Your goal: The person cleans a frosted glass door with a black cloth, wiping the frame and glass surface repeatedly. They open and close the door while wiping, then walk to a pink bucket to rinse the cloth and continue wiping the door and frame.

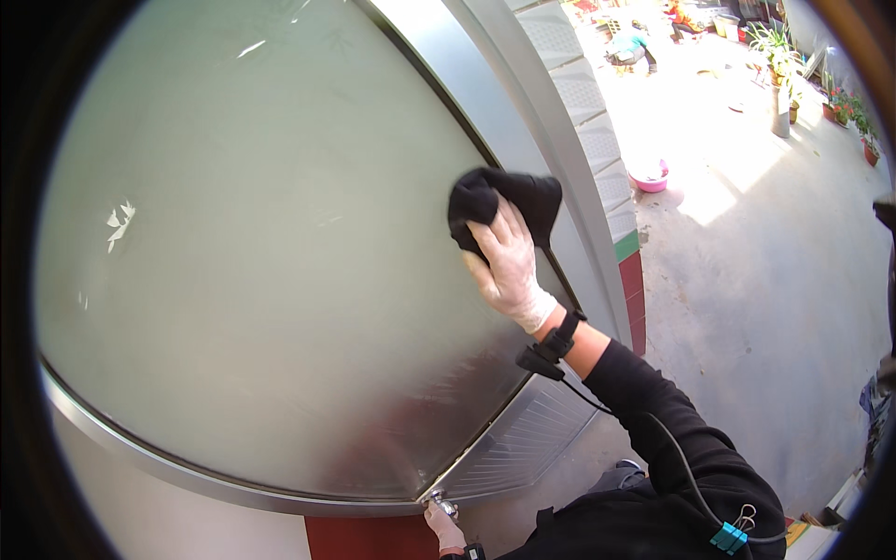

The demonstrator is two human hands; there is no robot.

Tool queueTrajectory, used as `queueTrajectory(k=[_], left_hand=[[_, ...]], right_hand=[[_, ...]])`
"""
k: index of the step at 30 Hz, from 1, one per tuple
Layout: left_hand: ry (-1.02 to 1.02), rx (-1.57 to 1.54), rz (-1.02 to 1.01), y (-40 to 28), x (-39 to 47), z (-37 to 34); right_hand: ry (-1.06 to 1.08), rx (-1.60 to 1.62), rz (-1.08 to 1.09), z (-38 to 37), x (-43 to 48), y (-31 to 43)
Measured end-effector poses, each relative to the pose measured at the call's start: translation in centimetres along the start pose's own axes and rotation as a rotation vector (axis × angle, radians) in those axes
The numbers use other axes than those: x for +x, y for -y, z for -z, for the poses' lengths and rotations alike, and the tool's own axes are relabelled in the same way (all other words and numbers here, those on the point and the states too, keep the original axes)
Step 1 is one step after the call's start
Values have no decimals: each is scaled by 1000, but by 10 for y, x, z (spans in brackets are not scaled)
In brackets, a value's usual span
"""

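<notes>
A black cloth (521,199) is pressed by my gloved right hand (507,262) against the right side of a frosted glass door pane (245,231). The cloth overlaps the dark seal and reaches onto the metal frame. Low in the view, my gloved left hand (444,528) is closed around a shiny round door knob (441,500) at the pane's lower corner. Below the glass sits a ribbed metal door panel (525,441). White torn scraps (120,224) show on the left of the pane.
Beside the door stands a tiled wall edge (584,91). A pink basin (651,176) rests on the concrete floor (742,315). Potted plants (773,52) line the far right. Two people (630,49) crouch in the bright background. A cable (675,441) runs along my right arm.
</notes>
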State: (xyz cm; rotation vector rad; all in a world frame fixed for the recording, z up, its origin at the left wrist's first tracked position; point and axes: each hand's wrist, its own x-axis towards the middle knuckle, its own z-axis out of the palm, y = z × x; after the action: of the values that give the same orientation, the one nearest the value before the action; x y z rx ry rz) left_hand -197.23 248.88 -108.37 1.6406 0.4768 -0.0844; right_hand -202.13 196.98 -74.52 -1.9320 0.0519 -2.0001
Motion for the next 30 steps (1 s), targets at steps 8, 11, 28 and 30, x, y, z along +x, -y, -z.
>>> queueTrajectory(k=[8,11,28,30], left_hand=[[-107,103,-78,-39,-28,-53],[-89,184,-151,-65,-33,-77],[-38,207,-242,-114,-37,-101],[-34,206,-239,-114,-35,-99]], right_hand=[[-82,-1,346,-15,194,16],[125,-50,183,15,105,14],[-161,-155,422,-53,457,82],[-211,-104,316,-62,483,106]])
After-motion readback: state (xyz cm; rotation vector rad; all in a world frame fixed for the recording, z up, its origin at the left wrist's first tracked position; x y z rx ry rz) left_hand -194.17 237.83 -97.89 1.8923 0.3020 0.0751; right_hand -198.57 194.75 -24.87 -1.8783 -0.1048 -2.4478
